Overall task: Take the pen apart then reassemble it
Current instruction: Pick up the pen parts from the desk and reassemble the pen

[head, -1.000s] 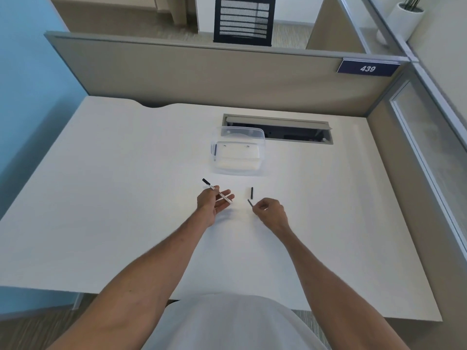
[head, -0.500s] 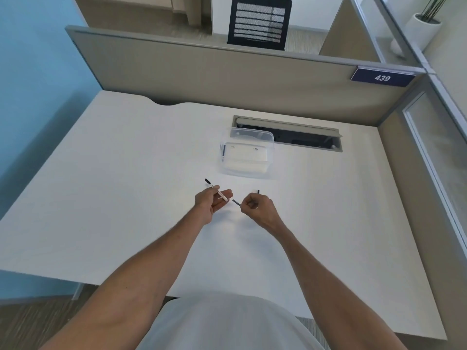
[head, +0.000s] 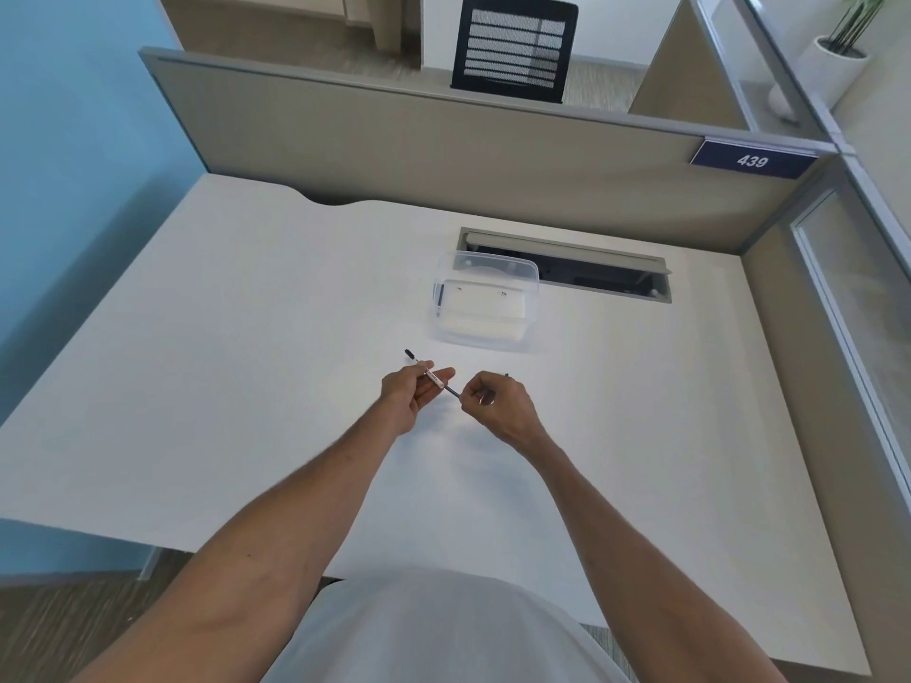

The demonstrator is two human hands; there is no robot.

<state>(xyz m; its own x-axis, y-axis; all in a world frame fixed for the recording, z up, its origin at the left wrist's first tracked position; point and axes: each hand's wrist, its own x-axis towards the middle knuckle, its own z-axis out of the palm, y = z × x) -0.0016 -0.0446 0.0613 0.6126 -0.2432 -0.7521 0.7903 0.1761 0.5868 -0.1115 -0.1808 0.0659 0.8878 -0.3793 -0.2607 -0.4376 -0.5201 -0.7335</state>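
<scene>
My left hand [head: 411, 394] holds a thin white pen barrel [head: 434, 378] with a black end sticking out up and to the left. My right hand [head: 495, 404] pinches a small dark pen part [head: 452, 390] whose far end meets the barrel's open end. Both hands hover just above the white desk [head: 222, 362]. Behind my right hand, the tip of another black pen piece [head: 506, 375] shows on the desk; the rest of it is hidden.
A clear plastic box [head: 485, 300] stands behind the hands, with a small dark item at its left wall. Behind it is an open cable slot [head: 572, 271]. Beige partitions close the back and right sides.
My right hand lifted the dark part off the desk and moved it left until it met the barrel held in my left hand. The camera view shifted slightly.
</scene>
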